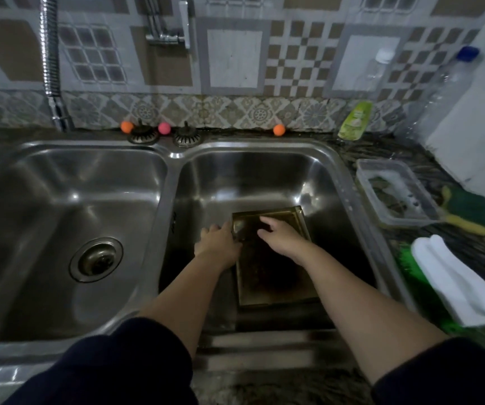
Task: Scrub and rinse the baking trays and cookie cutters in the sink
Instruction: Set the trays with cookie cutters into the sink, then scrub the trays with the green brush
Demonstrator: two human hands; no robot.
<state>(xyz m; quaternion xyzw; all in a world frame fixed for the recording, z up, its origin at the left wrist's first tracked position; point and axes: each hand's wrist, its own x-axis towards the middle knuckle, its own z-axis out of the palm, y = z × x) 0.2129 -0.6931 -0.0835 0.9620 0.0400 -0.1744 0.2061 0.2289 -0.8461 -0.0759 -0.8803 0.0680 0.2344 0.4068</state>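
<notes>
A dark rectangular baking tray (270,273) lies flat in the right basin of the steel sink (264,176). My left hand (219,244) grips the tray's left rim near its far corner. My right hand (282,236) rests inside the tray near its far end, fingers spread toward the left. No cookie cutters can be made out in the dim basin. No water is running.
The left basin (60,217) holds only its drain (96,259). On the right counter: a clear plastic container (396,191), a green-yellow sponge (466,211), a white cloth (454,282) over a green brush, a soap pouch (355,119) and bottles. A flexible hose (51,59) hangs at back left.
</notes>
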